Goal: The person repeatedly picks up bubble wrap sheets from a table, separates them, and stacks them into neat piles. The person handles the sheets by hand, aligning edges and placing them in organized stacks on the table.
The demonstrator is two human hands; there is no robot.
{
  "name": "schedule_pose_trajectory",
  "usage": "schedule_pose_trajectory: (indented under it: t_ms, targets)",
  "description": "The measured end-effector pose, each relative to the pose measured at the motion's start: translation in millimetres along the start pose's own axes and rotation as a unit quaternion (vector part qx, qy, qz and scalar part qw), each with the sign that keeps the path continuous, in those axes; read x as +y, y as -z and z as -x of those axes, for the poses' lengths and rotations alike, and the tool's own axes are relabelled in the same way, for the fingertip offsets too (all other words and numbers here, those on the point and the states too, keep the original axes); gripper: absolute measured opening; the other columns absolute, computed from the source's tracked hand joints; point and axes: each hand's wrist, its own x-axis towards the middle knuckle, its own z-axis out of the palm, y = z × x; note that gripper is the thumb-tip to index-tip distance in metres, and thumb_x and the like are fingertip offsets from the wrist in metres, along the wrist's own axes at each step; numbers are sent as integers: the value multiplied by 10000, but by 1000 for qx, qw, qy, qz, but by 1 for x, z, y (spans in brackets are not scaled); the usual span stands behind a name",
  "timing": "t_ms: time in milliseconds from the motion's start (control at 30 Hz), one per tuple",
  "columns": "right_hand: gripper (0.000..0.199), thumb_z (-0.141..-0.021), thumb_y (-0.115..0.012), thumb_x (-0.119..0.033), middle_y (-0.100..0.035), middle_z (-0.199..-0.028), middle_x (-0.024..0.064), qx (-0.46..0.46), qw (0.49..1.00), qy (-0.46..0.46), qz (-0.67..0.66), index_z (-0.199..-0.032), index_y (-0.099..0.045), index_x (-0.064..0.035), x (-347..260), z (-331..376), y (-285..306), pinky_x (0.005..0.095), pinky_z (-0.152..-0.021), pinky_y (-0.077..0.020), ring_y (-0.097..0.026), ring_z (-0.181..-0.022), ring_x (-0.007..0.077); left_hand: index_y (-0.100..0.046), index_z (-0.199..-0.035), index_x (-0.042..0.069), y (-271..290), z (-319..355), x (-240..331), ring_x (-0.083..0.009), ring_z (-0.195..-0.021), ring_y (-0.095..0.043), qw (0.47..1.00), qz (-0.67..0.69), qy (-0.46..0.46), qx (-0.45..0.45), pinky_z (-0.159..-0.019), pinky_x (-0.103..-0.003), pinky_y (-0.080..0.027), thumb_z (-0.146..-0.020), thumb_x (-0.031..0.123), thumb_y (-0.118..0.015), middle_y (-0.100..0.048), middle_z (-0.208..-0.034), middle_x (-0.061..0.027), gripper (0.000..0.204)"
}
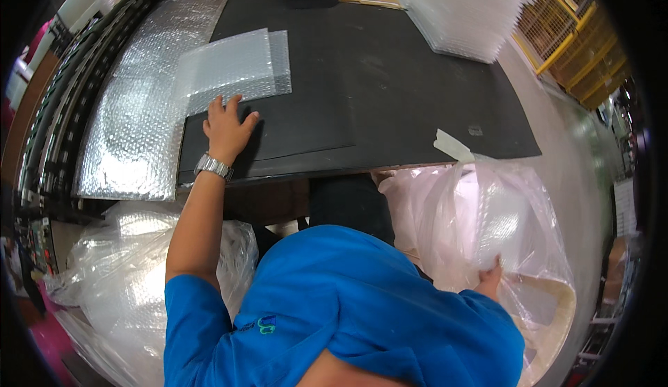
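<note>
My left hand (pixel 226 126), with a metal watch on the wrist, rests flat on the black table mat (pixel 376 88), its fingertips touching the near edge of a small stack of clear bubble-wrap bags (pixel 233 70). My right hand (pixel 490 276) reaches down at my right side into a large clear plastic sack (pixel 529 206) and grips a bubble-wrap bag (pixel 497 230) inside it. My blue shirt fills the lower middle of the view.
A big sheet of bubble wrap (pixel 136 116) lies along the mat's left side. A tall stack of bubble-wrap bags (pixel 463 8) sits at the far right corner. Another full plastic sack (pixel 132 276) stands at my left. Yellow racks (pixel 577 32) are at the right.
</note>
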Motion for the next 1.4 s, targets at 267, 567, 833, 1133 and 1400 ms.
schedule_pose_trajectory:
  t_ms: [267,567,833,1133,1400]
  targets:
    - [799,-729,-617,-424,-390,-1229,251,344,928,71,121,-1284,-252,20,-20,45,-123,464,-937,-344,-408,-1105,406,-419,-1230,165,2,-9,-20,-361,-1271,-178,998,-59,35,-16,-948,-591,-198,-745,456,-567,-238,-1347,-211,585]
    - [440,-849,-521,-239,-505,-1088,147,-285,866,408,42,-1214,-350,-62,-129,167,-379,358,-776,-451,-531,-947,238,-403,-1254,168,3,-14,-61,-322,-1271,-210,980,-177,87,22,-969,-597,-144,-767,556,-487,-295,-1329,-191,628]
    - [694,-761,-625,-346,-210,-1313,246,-596,789,-62,137,-1298,-255,-109,-9,282,-613,521,-947,-278,-260,-1209,390,-446,-1218,174,11,-14,-55,-248,-1238,-299,986,-144,83,-16,-974,-600,-124,-800,499,-457,-374,-1302,-122,530]
    - [380,-751,-642,-308,-468,-837,63,-590,784,-94,171,-1010,-475,-86,59,307,-674,318,-507,-417,-469,-598,155,-532,-1094,180,13,-11,-51,-252,-1148,-397,991,-122,59,11,-976,-579,-155,-755,449,-528,-467,-1187,-104,433]
    - [250,-807,-495,-112,-520,-881,95,-631,766,-34,120,-1043,-464,-37,71,314,-670,345,-586,-473,-531,-725,193,-559,-1010,167,5,-10,-59,-262,-1059,-446,996,-61,-4,60,-956,-542,-219,-716,425,-600,-498,-1078,-86,393]
